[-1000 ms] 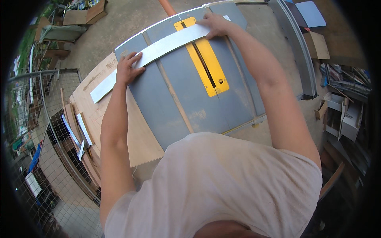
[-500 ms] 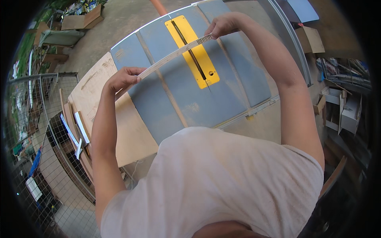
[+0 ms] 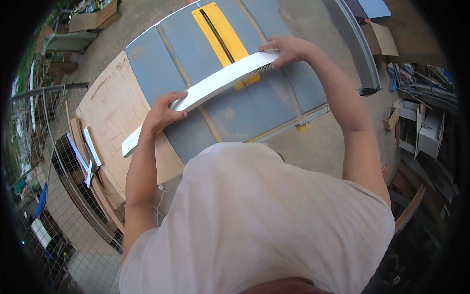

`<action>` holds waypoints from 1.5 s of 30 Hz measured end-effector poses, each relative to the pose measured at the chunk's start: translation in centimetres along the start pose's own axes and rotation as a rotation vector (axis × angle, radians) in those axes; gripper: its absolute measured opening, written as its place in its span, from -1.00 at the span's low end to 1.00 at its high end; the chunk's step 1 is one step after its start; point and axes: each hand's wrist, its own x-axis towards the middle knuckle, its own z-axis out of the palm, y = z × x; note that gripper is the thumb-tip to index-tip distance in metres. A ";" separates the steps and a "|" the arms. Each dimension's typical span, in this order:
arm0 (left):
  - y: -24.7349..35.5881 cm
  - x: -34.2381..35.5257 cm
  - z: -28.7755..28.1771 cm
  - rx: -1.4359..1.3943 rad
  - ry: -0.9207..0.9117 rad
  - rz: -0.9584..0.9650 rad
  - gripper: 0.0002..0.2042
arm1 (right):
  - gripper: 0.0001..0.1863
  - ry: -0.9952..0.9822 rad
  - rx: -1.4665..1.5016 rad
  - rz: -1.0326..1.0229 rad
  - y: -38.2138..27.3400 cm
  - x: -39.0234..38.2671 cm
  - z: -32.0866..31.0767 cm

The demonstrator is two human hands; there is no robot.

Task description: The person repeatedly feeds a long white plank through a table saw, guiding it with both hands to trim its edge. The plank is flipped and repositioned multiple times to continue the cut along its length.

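A long strip of wood [image 3: 223, 73] with a white face stretches between my two hands, slanting up from left to right. My left hand [image 3: 166, 111] grips it left of its middle, and its left end sticks out past my wrist. My right hand [image 3: 291, 51] pinches the other end, beside a row of short dark marks on the edge. The strip is over a blue-grey table saw top [image 3: 264, 110] and crosses the lower part of its yellow insert [image 3: 223, 36], hiding some of it. A dark slot runs along the insert. Whether the strip touches the table I cannot tell.
A plywood panel [image 3: 110, 110] with red pencil-like lines adjoins the saw top on the left. Beyond it are wood offcuts [image 3: 93, 147] and a wire mesh fence [image 3: 54, 147]. A grey metal rail [image 3: 355, 49] runs along the right. Cardboard boxes [image 3: 379, 39] stand farther right.
The strip has been turned so its white face shows, where its layered edge faced up before. Both hands came nearer to me, and my right hand shifted slightly right.
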 end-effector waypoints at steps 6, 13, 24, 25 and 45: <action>-4.7 -1.3 4.5 0.541 0.311 0.250 -0.25 | -0.21 0.160 -0.196 -0.014 -1.6 -0.4 5.5; -5.2 -1.3 4.4 0.546 0.312 0.247 -0.19 | -0.21 0.156 -0.203 -0.054 -1.5 0.6 5.7; -5.3 -0.9 3.7 0.512 0.318 0.254 -0.20 | -0.14 0.135 -0.160 -0.157 -0.4 2.1 5.4; -5.4 -0.7 3.4 0.507 0.311 0.264 -0.20 | -0.14 0.130 -0.153 -0.155 -0.4 2.1 5.5; -5.7 0.5 1.6 0.515 0.275 0.301 -0.33 | -0.15 0.195 -0.103 -0.169 0.0 3.3 5.3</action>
